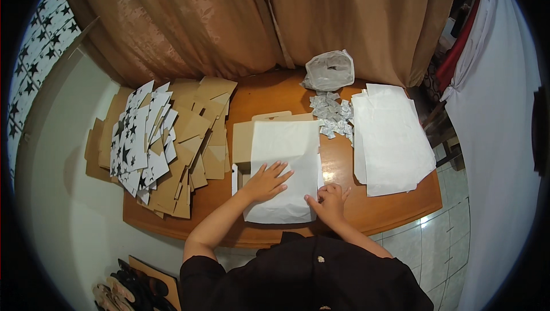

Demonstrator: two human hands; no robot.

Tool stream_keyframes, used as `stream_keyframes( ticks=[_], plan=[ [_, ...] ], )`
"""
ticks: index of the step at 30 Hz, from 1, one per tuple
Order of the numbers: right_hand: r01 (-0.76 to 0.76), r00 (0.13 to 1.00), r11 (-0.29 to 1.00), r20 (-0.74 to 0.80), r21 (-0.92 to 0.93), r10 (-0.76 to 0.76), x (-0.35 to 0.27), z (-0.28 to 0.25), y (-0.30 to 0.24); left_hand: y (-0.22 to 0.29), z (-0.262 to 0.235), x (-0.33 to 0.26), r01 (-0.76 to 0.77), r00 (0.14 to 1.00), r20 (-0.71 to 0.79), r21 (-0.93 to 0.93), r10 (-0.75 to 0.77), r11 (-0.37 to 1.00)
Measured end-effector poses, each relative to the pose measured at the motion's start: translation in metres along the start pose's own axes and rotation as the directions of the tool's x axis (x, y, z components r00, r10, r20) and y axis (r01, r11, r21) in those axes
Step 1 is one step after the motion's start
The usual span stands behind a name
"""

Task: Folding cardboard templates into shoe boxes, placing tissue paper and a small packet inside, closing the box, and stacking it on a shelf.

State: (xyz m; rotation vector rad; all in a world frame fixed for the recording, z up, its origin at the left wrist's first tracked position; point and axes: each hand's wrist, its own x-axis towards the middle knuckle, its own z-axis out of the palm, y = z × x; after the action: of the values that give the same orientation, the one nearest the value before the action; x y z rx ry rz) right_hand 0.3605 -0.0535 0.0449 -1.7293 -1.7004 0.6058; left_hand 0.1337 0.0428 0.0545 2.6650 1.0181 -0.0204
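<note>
White sheet point(283, 150): mid-frame, over an open cardboard box point(242, 146) on the counter point(389, 213). At left of the frame, heaped flattened boxes point(192, 128), some star-patterned. At centre, left hand point(266, 182) flat on the sheet, fingers spread; right hand point(330, 203) at the sheet's right edge, fingers curled, impossible to tell whether pinching. Right of centre, small packets point(327, 109) below a plastic bag point(327, 77); farther right, stacked white paper point(395, 139).

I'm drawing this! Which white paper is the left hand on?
The middle sheet, lying across the box, with the left hand spread on it. The other papers sit stacked on the right.
</note>
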Motion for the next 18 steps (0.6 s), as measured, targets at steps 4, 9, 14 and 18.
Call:
stream_keyframes(
  ticks=[4,9,14,18],
  plan=[
    [-0.034,0.993,0.998,-0.107,0.062,0.040,0.008,-0.005,0.005,-0.002,0.024,-0.001,0.135,0.965,0.242,-0.130,-0.101,0.982],
    [-0.037,0.963,0.990,-0.260,0.135,0.072,0.043,-0.002,0.044,-0.011,0.038,0.002,0.296,0.887,0.393,-0.075,-0.245,0.952],
    [-0.065,0.971,0.938,-0.193,0.342,0.138,0.079,0.010,0.083,-0.023,0.036,0.021,0.272,0.906,0.416,-0.421,-0.082,0.865],
    [-0.112,0.968,0.862,-0.142,0.495,0.208,0.104,0.019,0.095,-0.020,0.046,0.030,0.028,0.959,0.279,-0.268,0.050,0.963]
  ],
)
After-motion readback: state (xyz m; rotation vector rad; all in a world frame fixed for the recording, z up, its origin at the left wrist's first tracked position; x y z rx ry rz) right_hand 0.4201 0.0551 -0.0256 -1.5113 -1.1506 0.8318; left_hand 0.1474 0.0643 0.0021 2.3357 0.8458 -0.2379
